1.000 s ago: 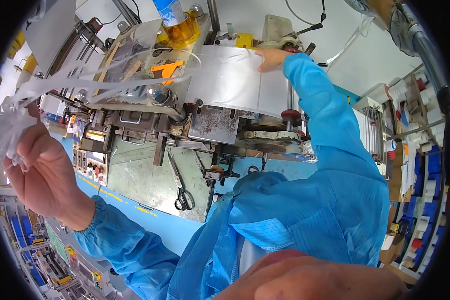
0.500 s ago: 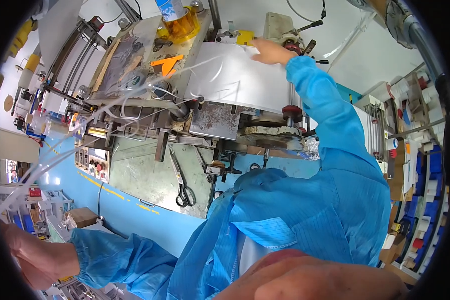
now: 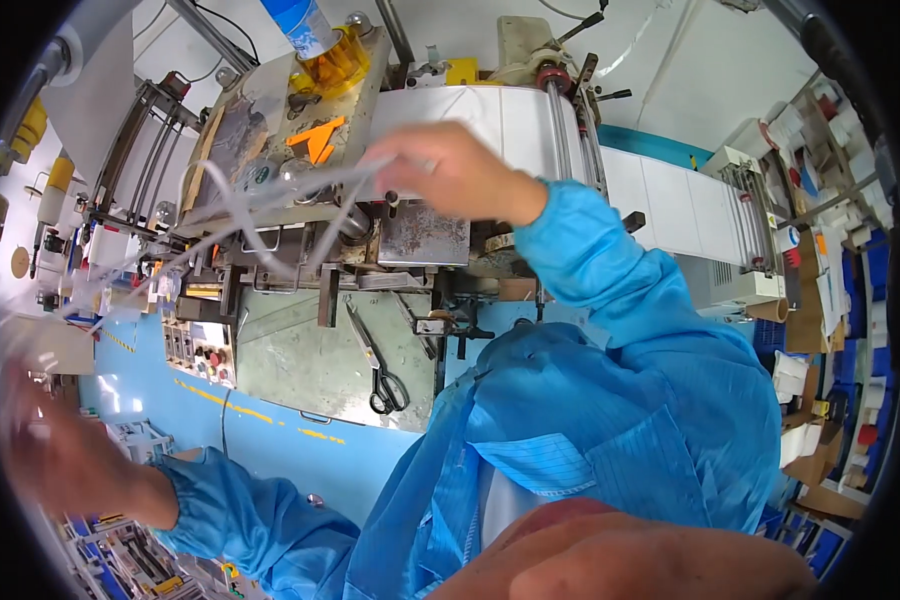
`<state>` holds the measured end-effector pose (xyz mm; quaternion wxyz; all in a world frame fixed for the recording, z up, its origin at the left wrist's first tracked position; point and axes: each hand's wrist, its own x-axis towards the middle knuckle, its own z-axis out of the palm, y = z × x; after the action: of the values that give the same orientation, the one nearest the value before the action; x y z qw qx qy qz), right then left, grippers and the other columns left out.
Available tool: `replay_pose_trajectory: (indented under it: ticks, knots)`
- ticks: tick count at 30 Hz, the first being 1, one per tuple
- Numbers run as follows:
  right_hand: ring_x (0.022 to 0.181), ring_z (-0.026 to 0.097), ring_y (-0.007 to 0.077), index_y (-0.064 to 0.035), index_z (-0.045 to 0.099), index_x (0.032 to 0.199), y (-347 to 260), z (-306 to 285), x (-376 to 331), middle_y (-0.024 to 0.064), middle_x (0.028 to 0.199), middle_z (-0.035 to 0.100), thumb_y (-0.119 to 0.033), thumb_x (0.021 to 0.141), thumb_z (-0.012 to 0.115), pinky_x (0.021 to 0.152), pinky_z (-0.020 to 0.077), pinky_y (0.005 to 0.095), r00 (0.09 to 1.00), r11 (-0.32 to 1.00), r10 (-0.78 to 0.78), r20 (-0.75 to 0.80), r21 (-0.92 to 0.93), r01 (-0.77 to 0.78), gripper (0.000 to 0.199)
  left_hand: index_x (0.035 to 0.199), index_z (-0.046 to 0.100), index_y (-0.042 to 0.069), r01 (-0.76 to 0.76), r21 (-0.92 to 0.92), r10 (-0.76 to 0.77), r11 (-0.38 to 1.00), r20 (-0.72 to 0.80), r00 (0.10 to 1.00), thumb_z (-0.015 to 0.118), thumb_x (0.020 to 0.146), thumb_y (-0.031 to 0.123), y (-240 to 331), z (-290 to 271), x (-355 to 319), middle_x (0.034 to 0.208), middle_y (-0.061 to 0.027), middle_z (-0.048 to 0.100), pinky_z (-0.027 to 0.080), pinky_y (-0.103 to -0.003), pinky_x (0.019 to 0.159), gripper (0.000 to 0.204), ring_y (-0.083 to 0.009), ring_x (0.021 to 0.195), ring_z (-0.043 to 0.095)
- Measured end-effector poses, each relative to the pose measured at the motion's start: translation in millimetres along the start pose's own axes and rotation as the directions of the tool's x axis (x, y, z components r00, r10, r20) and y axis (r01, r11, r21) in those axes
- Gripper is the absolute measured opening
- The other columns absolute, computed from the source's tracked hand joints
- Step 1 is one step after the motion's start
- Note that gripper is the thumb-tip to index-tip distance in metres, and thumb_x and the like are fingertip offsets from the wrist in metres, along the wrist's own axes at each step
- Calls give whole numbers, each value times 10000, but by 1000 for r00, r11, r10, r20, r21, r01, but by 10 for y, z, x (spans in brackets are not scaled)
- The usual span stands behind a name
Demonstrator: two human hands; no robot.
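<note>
Blue floor [image 3: 290,460] near, w/ a pale-green desk [image 3: 290,345] holding black-handled scissors [image 3: 374,362]; beyond it, a machine [image 3: 425,240] w/ an orange piece [image 3: 318,138] on top, L of a white sheet [image 3: 532,125]. Clear strips [image 3: 238,212] hang looped mid-air over the machine's L part, btwn both hands. R hand [image 3: 460,175], fingers bent, is at the strips' R end, pinch or not can't tell (blur); L hand [image 3: 75,460], near L by their other end, v. blurred, can't tell if spread or closed.
</note>
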<state>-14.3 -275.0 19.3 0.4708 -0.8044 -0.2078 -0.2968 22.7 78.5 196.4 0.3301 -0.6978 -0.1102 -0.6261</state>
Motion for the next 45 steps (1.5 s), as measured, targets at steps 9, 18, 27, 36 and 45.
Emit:
replay_pose_trajectory:
  ticks: [9, 18, 27, 36, 45]
  knots:
    - [806, 623, 112, -35, 648, 1036, 312, -377, -79, 46, 879, 658, -99, 928, 559, 710, 485, 252, 978, 995, 66, -196, -56, -78, 154, 1090, 513, -57, 874, -169, 882, -455, 49, 469, 753, 780, 151, 426, -202, -901, 907, -116, 646, 507, -255, 655, 443, -149, 759, 630]
    - [747, 605, 260, -63, 663, 944, 305, 134, -546, 78, 803, 633, -170, 864, 629, 723, 489, 363, 982, 973, -23, 188, -220, 65, 138, 1221, 496, 25, 371, 15, 307, -929, 594, 744, 623, 868, 39, 1323, -557, -1006, 1178, -128, 579, 515, -370, 846, 375, -243, 1016, 601]
    - [742, 606, 201, -30, 659, 956, -6, -225, -521, 83, 781, 618, -65, 841, 643, 659, 465, 295, 991, 988, 121, -58, -92, -126, 122, 1030, 610, -14, 871, -441, 974, -216, -164, 158, 688, 834, 63, 1687, -503, -1007, 1037, -52, 632, 512, -284, 711, 225, -127, 782, 619]
    - [894, 578, 301, -64, 586, 1121, 139, 227, -702, 105, 923, 624, -155, 849, 634, 806, 452, 399, 979, 977, 199, 33, -90, -195, 291, 1157, 499, 2, 596, 395, 714, -700, 421, 560, 636, 891, 104, 1678, -1097, -1487, 1131, -98, 586, 489, -316, 898, 316, -167, 1009, 593]
    - [979, 573, 304, -77, 595, 1133, 367, 221, -724, 124, 1064, 621, -187, 860, 629, 881, 436, 391, 945, 933, 309, -108, -159, -323, 296, 1151, 499, -14, 589, 366, 691, -721, 441, 572, 635, 884, 75, 1603, -1220, -1571, 1131, -116, 589, 476, -304, 910, 312, -164, 1005, 592]
